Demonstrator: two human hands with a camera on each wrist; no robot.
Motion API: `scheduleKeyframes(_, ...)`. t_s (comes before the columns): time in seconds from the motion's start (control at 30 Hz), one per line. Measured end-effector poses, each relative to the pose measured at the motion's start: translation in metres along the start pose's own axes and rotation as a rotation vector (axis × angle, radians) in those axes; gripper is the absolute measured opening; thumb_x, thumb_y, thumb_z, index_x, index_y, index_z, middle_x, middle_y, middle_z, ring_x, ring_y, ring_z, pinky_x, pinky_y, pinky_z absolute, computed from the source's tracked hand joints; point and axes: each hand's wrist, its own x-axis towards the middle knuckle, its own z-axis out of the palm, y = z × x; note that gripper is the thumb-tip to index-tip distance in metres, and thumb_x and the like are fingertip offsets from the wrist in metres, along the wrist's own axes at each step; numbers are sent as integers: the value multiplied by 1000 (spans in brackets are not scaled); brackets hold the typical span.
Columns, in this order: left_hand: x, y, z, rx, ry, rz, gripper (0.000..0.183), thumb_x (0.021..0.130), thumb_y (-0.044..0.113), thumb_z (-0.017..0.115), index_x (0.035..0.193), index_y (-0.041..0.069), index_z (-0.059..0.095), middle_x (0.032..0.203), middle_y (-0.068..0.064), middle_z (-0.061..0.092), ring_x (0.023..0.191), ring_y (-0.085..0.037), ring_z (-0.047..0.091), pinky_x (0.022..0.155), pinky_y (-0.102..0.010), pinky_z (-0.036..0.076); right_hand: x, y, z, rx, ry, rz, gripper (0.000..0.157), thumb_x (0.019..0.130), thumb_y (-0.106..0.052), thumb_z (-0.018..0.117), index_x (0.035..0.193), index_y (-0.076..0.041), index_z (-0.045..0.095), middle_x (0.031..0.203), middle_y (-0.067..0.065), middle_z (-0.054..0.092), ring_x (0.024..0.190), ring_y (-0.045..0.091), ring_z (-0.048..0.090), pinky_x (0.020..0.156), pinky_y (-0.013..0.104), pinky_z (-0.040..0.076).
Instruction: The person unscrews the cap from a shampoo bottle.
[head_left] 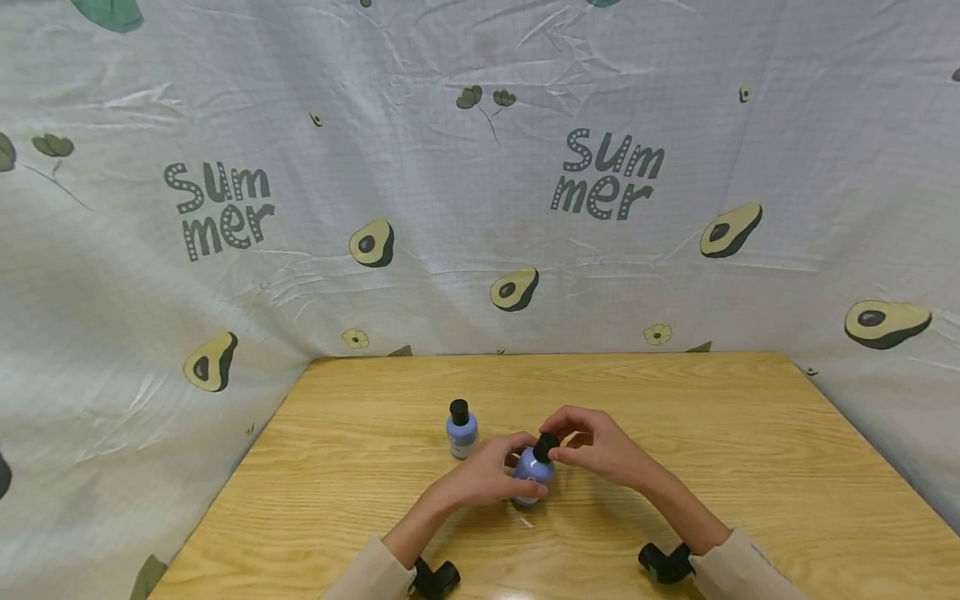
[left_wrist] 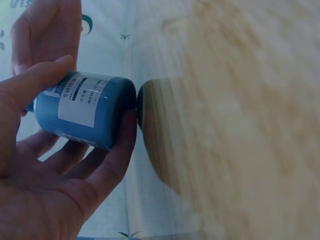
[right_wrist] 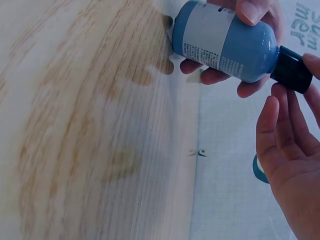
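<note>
My left hand (head_left: 486, 475) grips the body of a small blue bottle (head_left: 534, 467), with the thumb on one side and the fingers round the other. The bottle has a white printed label (left_wrist: 81, 100) and leans a little to the right, its base close to the tabletop. At its top, my right hand (head_left: 603, 447) pinches the black cap (right_wrist: 291, 70) between thumb and fingertips. The cap sits on the bottle's neck. Just left of my left hand, a second blue bottle (head_left: 461, 432) with a black cap stands upright.
Both bottles are on a light wooden table (head_left: 360, 400). A pale cloth (head_left: 442, 183) printed with avocados and "summer" hangs behind it and along the sides. Black devices (head_left: 663, 564) are strapped at both wrists, beside the beige sleeves (head_left: 742, 571).
</note>
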Motion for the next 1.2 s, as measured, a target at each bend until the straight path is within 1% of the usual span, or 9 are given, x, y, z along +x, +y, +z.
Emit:
scheduleKeyframes(0.2, 0, 0, 0, 12, 7, 1, 47, 91, 33, 79, 134, 24, 63, 131, 4, 68, 118, -22, 68, 96, -30, 55, 0, 1, 0, -1, -10, -26, 25, 97, -7, 69, 120, 3, 67, 114, 17, 69, 101, 12, 67, 84, 28, 58)
scheduleKeyframes(0.27, -1, 1, 0, 13, 9, -4, 47, 91, 33, 79, 135, 24, 63, 131, 4, 68, 118, -22, 68, 96, -30, 55, 0, 1, 1, -9, -5, -23, 25, 97, -9, 69, 121, 1, 68, 115, 16, 70, 101, 12, 67, 84, 28, 58)
scheduleKeyframes(0.4, -1, 2, 0, -2, 10, -13, 48, 92, 31, 78, 136, 25, 63, 132, 3, 67, 118, -22, 68, 95, -31, 56, 0, -1, 1, -39, 28, 14, 25, 97, -15, 72, 120, -6, 69, 114, 12, 71, 99, 10, 66, 82, 29, 58)
scheduleKeyframes(0.5, 0, 2, -1, -11, 9, -17, 47, 92, 31, 78, 137, 26, 62, 132, 3, 67, 118, -22, 68, 94, -31, 56, 0, -3, 1, -52, 53, 41, 22, 96, -18, 74, 116, -10, 71, 110, 9, 71, 95, 9, 65, 80, 29, 58)
scheduleKeyframes(0.63, 0, 3, -1, -8, 9, -16, 47, 92, 32, 78, 137, 26, 62, 131, 3, 67, 118, -21, 68, 94, -30, 56, 0, -2, 1, -43, 56, 38, 18, 96, -16, 74, 113, -11, 71, 107, 10, 71, 92, 9, 65, 78, 28, 58)
scheduleKeyframes(0.77, 0, 4, 0, -1, 9, -13, 45, 92, 31, 78, 135, 25, 63, 131, 3, 68, 117, -21, 68, 93, -28, 56, 0, 1, 0, -27, 38, 25, 21, 97, -14, 72, 115, -4, 70, 109, 15, 70, 95, 9, 65, 80, 28, 58)
scheduleKeyframes(0.93, 0, 3, 0, 6, 13, -13, 45, 92, 31, 78, 134, 25, 64, 132, 3, 68, 118, -22, 68, 94, -30, 56, 1, 2, 0, -17, 17, 12, 26, 98, -10, 70, 120, 4, 68, 114, 18, 70, 98, 8, 66, 81, 27, 59)
scheduleKeyframes(1.07, 0, 3, 0, -1, 16, -12, 46, 92, 31, 78, 135, 24, 63, 131, 3, 68, 117, -22, 68, 94, -30, 56, 1, 1, 1, -22, 19, 13, 29, 97, -12, 71, 122, 4, 67, 115, 17, 70, 99, 10, 66, 82, 28, 58)
scheduleKeyframes(1.2, 0, 2, 0, -10, 16, -14, 45, 92, 31, 78, 135, 25, 63, 131, 3, 67, 116, -20, 68, 92, -29, 56, 0, 1, 1, -20, 30, 27, 26, 97, -15, 73, 119, -2, 69, 113, 15, 70, 98, 10, 66, 81, 28, 58)
